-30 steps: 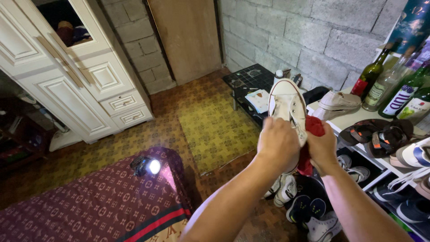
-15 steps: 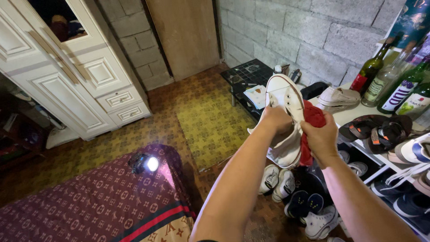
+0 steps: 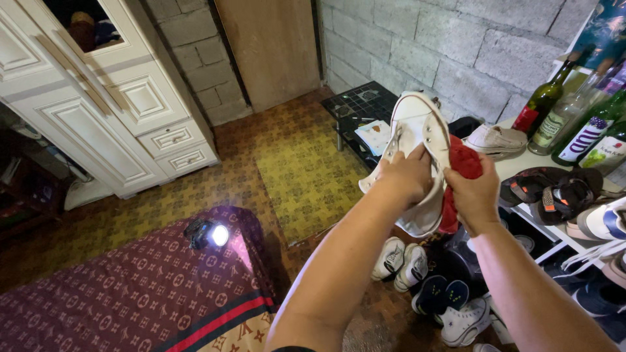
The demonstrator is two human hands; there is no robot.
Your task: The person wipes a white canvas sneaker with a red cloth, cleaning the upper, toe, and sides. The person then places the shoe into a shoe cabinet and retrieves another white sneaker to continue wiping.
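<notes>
1. Step in hand: the left hand (image 3: 407,175) grips a white high-top sneaker (image 3: 417,140) by its upper, fingers curled over the canvas, toe pointing toward 12 o'clock. The shoe is held in the air at centre-right of the view, above the floor and clear of every surface.
2. The right hand (image 3: 475,190) is closed around a bunched red cloth (image 3: 464,167) and presses it against the sneaker's side at 3 o'clock. Judged from this grip, wiping of the shoe is under way.
3. Next move, as a judgement: the wipe calls for a firm hold on the upper while the cloth travels along the canvas and rubber edging; turning the shoe would expose the far side.
4. Surfaces: at 3 o'clock a white shoe rack (image 3: 521,171) carries a pale sneaker (image 3: 495,139), dark sandals (image 3: 554,192) and several glass bottles (image 3: 567,114). More shoes (image 3: 417,274) lie on the floor beneath the hands.
5. Room: bare block walls, a wooden door (image 3: 274,52) at 12 o'clock, a white wardrobe (image 3: 111,104) at 10 o'clock, patterned yellow flooring (image 3: 306,176), a low dark glass tabletop (image 3: 358,107) at 1 o'clock.
6. At 7 o'clock a bed with a maroon patterned cover (image 3: 130,287) bears a small lit lamp (image 3: 208,233).
</notes>
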